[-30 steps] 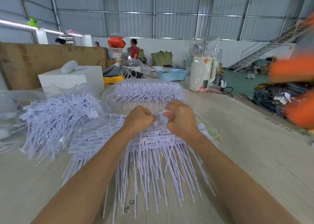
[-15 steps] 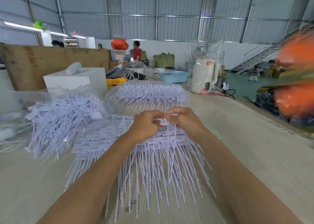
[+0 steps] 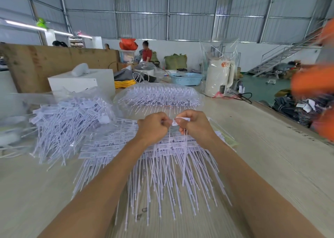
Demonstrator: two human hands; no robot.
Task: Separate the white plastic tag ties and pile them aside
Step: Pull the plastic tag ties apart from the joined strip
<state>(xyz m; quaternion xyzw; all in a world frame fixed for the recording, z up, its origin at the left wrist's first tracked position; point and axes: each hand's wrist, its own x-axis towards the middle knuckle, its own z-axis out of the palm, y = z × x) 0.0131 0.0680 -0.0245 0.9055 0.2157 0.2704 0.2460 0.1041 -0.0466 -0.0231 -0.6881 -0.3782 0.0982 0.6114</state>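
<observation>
A strip of joined white tag ties (image 3: 180,120) is held up between my two hands above the table. My left hand (image 3: 152,125) pinches its left end with curled fingers; my right hand (image 3: 195,123) pinches the right end, and the thin tails hang down below. Under my hands lies a flat stack of joined white tag ties (image 3: 159,158), tails pointing toward me. A loose pile of separated tag ties (image 3: 66,122) lies to the left on clear plastic.
A clear bag of more tag ties (image 3: 159,97) sits behind the stack. A white box (image 3: 81,82), a blue basket (image 3: 186,79) and a wrapped white kettle (image 3: 219,79) stand further back. A blurred orange-clad person (image 3: 316,93) is at the right edge.
My hands have drawn slightly apart while holding the strip, and the white tag head now shows between them. The camera has tilted a little.
</observation>
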